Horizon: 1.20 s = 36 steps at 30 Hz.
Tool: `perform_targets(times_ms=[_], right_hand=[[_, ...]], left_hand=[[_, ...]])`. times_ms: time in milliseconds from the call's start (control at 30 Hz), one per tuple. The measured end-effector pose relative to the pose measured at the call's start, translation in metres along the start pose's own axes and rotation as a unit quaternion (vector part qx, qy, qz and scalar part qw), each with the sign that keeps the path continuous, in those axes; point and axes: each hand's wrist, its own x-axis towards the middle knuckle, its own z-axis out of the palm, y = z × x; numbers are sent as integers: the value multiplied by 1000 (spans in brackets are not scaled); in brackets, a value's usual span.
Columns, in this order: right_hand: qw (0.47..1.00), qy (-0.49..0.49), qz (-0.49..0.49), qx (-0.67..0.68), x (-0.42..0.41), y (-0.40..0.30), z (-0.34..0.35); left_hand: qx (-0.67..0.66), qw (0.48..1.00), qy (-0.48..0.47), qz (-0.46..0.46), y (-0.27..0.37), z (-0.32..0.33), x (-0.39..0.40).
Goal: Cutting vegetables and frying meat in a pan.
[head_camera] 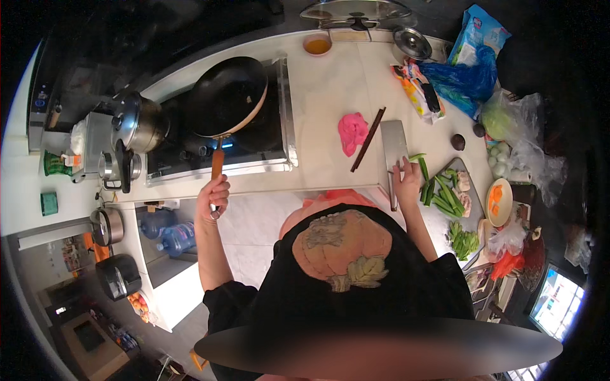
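Observation:
My left hand (pixel 215 196) is closed around the orange-brown handle of a dark frying pan (pixel 231 95), which is over the black cooktop (pixel 271 128). Near the counter's front edge, my right hand (pixel 407 181) touches a cleaver (pixel 393 143) with its fingers apart; the cleaver's handle shows beside the hand. A pair of dark chopsticks (pixel 368 139) and a crumpled pink cloth (pixel 353 133) lie left of the blade. Right of that hand, a grey cutting board (pixel 472 200) bears cut green vegetables (pixel 448 195), leafy pieces (pixel 463 242) and pale pieces of food (pixel 463 181).
A lidded steel pot (pixel 138 124) stands left of the pan. At the back are a bowl of orange-brown liquid (pixel 317 45) and a glass lid (pixel 357 12). Food packages (pixel 419 93), a blue plastic bag (pixel 464 76) and a plate of orange slices (pixel 499 216) occupy the right side.

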Motion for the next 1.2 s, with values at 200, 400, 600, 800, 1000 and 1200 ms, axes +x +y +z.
perform_targets(times_ms=[200, 400, 600, 800, 1000, 1200], right_hand=[[998, 37, -22, 35, 31, -17, -14], [995, 50, -55, 69, 50, -31, -20], [995, 56, -35, 70, 63, -47, -24], [995, 96, -7, 27, 53, -57, -29], [996, 79, 36, -32, 29, -41, -9], [986, 83, 146, -22, -6, -1, -17]], left_hand=[[321, 916, 210, 119, -25, 22, 9], [343, 902, 178, 195, -57, -58, 38], [147, 972, 21, 181, -70, -73, 53], [-32, 987, -122, 103, -45, -41, 28], [-82, 993, -69, 42, -9, -30, 1], [14, 993, -101, 65, -12, -47, 10]])
